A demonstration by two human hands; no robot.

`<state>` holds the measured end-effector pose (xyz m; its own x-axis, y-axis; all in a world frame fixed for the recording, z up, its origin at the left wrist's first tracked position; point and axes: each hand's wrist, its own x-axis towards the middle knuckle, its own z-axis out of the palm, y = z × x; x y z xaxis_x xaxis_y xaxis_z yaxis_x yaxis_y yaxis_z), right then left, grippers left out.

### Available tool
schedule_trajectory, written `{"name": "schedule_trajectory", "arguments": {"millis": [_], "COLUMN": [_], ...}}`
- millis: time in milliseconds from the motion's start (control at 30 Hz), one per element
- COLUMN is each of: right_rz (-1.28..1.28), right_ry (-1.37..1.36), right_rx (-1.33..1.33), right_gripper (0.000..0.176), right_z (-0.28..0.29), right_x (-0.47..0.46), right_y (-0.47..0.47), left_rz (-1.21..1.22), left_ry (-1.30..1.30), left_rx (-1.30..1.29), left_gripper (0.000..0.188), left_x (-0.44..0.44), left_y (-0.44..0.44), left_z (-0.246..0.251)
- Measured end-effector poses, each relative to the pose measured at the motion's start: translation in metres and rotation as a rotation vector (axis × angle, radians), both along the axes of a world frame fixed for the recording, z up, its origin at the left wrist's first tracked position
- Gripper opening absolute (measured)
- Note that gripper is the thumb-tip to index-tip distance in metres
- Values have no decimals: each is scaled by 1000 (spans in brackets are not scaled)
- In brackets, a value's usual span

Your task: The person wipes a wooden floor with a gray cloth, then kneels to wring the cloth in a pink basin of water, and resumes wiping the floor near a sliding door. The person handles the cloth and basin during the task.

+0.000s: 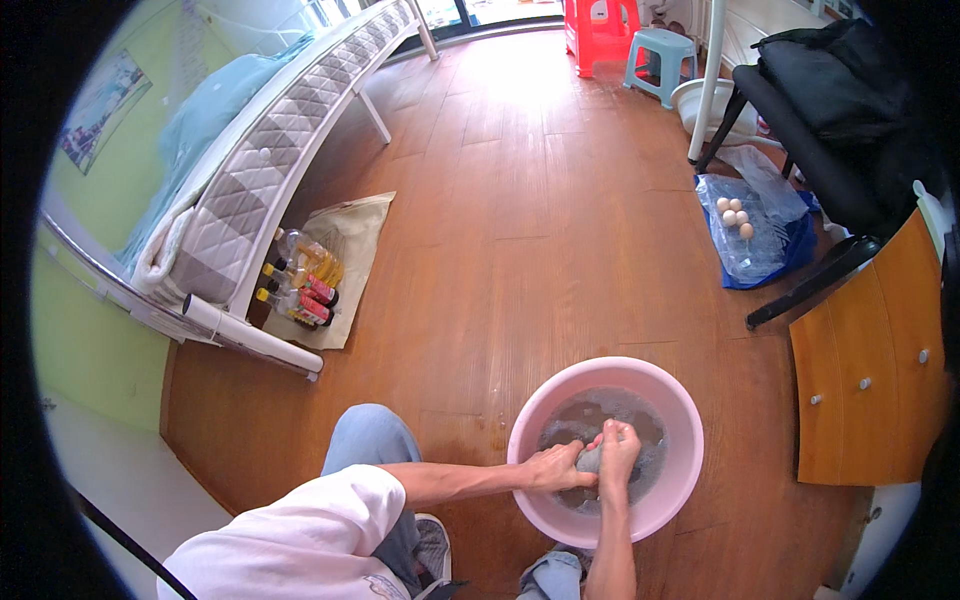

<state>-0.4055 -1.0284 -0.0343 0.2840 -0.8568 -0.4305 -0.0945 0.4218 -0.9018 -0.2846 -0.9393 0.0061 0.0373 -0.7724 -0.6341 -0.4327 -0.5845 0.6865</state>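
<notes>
A pink plastic basin [681, 450] on the floor holds greyish water [600, 401] with some suds. Over the water, my left hand [556, 466] grips a wet grey cloth [590, 459] between thumb and fingers. My right hand [620, 450] is closed on the same cloth, close against the left. Most of the cloth is hidden by both hands, so its kind cannot be told.
Left, bottles [307, 285] lie on a beige mat [364, 247] beside a metal bed [262, 150]. Right are eggs [730, 217] on a plastic bag [720, 255], a black chair [810, 157] and a wooden drawer unit [840, 420]. Stools [661, 49] stand at the back.
</notes>
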Motion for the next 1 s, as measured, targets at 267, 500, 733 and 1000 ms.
{"name": "schedule_trajectory", "arguments": {"millis": [267,500,733,1000], "right_rz": [68,187,276,232], "right_ry": [-778,-934,-943,-364], "right_rx": [340,325,409,205], "right_gripper": [78,68,28,23], "right_z": [72,95,130,130], "right_x": [-27,-31,-32,-18], "right_y": [-10,-24,-35,-30], "left_rz": [441,319,89,6], "left_ry": [1182,1407,1097,629], "left_rx": [386,379,190,237], "left_gripper": [58,75,71,23], "left_x": [8,12,16,2], "left_y": [-12,-15,-20,-30], "left_z": [47,77,117,106]}}
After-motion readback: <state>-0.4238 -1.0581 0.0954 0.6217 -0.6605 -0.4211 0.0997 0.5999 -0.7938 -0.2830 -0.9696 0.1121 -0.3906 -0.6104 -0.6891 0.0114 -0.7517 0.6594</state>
